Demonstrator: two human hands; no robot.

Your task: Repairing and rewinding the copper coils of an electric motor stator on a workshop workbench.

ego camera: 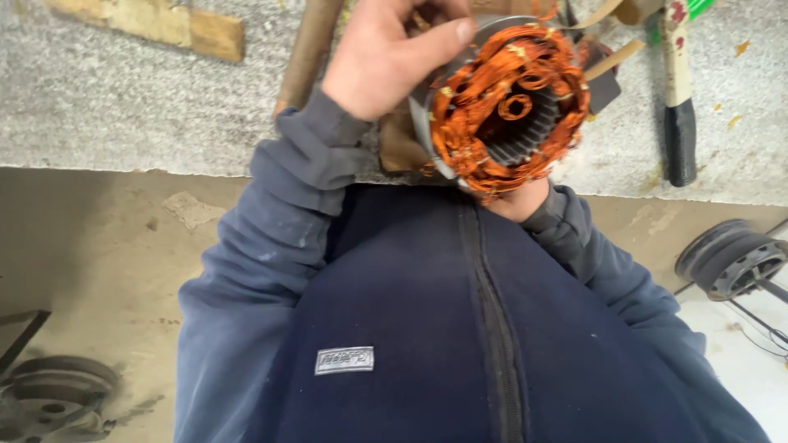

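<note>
A round motor stator (pixel 509 107) with a grey metal shell and tangled orange copper windings is held up over the edge of a stone bench. My left hand (pixel 386 53) grips its upper left rim, thumb across the shell. My right hand (pixel 515 201) supports it from underneath; only the wrist and part of the palm show below the windings. The toothed steel core is visible inside the coil ring.
The grey stone bench (pixel 107 107) runs across the top, with a wooden strip (pixel 156 25) at the far left and a black-handled tool (pixel 680 123) at the right. A motor end cover (pixel 735 258) lies on the floor at right, another round metal part (pixel 57 385) at lower left.
</note>
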